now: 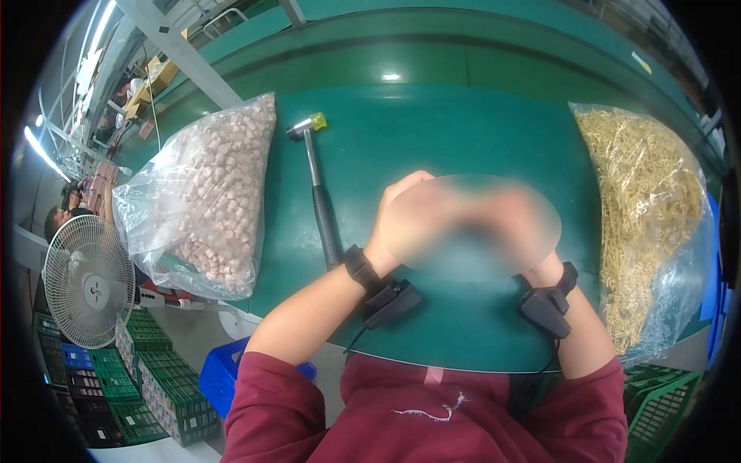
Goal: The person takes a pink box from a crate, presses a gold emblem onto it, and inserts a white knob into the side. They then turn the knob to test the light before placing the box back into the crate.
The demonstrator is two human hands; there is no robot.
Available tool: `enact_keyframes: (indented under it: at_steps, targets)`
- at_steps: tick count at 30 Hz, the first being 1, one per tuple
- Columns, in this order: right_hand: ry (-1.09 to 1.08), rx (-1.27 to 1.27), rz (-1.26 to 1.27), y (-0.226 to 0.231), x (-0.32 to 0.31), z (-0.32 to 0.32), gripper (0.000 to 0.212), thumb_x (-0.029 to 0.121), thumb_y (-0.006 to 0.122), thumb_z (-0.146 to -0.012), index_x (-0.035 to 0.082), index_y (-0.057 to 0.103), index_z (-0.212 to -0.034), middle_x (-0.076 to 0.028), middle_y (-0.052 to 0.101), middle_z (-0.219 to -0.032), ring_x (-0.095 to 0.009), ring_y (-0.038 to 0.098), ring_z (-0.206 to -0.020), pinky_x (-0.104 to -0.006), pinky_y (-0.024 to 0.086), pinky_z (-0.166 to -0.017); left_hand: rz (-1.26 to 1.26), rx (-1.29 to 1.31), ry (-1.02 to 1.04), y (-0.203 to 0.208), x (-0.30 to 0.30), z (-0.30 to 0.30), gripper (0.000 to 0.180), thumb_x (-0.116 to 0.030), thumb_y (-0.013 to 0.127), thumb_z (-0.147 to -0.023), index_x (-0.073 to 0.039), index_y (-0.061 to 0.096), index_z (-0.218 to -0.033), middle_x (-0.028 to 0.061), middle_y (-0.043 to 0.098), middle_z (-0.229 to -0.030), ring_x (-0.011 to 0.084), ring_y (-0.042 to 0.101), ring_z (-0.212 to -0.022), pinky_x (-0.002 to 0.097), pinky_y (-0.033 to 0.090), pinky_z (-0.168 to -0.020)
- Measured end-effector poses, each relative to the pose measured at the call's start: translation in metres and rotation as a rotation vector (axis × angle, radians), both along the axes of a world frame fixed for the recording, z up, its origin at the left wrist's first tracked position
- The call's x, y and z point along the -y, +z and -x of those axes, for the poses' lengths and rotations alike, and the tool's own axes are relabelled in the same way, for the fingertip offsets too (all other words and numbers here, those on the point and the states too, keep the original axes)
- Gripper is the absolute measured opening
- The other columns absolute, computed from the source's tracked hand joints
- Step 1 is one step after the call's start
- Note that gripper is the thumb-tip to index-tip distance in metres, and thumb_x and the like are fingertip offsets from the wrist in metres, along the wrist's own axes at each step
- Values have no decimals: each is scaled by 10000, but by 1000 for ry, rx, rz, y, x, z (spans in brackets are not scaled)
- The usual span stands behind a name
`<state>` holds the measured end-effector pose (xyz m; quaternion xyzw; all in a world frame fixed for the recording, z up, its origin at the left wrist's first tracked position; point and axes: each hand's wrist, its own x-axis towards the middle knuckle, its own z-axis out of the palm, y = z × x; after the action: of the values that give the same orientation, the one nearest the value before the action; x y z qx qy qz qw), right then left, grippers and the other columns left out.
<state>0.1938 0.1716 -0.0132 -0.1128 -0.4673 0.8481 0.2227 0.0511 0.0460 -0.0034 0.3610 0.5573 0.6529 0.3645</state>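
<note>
Above the green tabletop [432, 332] my left hand [401, 216] and my right hand [525, 231] are close together in front of me. A blurred oval covers most of both, so their fingers and anything between them cannot be made out. Left of my left hand lies a hammer [316, 189] with a black grip, a metal shaft and a yellow-faced head pointing away from me. Black strapped devices sit on my left wrist [386, 297] and my right wrist [549, 305].
A clear bag of small pale pinkish blocks [224, 185] stands at the left, and a clear bag of small yellowish pieces [644, 224] at the right. Beyond the left edge are a fan [90, 282], green crates [166, 386] and a blue bin [224, 374]. Another green crate [660, 401] stands lower right.
</note>
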Motion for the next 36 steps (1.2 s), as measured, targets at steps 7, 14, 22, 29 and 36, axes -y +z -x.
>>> enact_keyframes:
  at_steps: [7,14,22,29,36]
  targets:
    - [10,13,-54,0,2,1,204,-22,619,-822,101,460,-793,-4,545,-820,-100,551,-810,-228,455,-760,48,44,-13,-1,2,0,212,-188,628,-873,-10,555,-786,81,641,-683,96,596,-564,206,456,-499]
    - [7,30,-106,0,4,2,208,-33,630,-809,92,467,-773,-14,544,-793,-102,568,-766,-218,463,-727,109,-5,-57,4,5,-1,461,-356,468,-957,-29,528,-638,33,552,-548,94,553,-467,204,416,-436]
    - [13,51,-144,1,5,0,187,-33,637,-799,75,485,-792,-14,543,-803,-99,566,-769,-215,467,-707,89,-14,-63,-3,4,0,439,-393,401,-976,-57,502,-711,29,515,-577,90,499,-477,211,390,-465]
    - [15,57,-147,6,6,0,172,-31,644,-791,63,503,-814,-19,543,-828,-100,563,-772,-210,456,-694,-14,5,3,-5,-1,1,254,-306,524,-939,-70,506,-846,5,539,-619,51,476,-553,194,370,-506]
    - [-22,91,-191,5,11,3,122,15,627,-823,59,513,-827,-24,553,-834,-105,551,-753,-203,435,-673,-39,-3,28,-11,-1,3,173,-189,594,-899,-44,510,-944,20,579,-782,62,535,-680,202,445,-609]
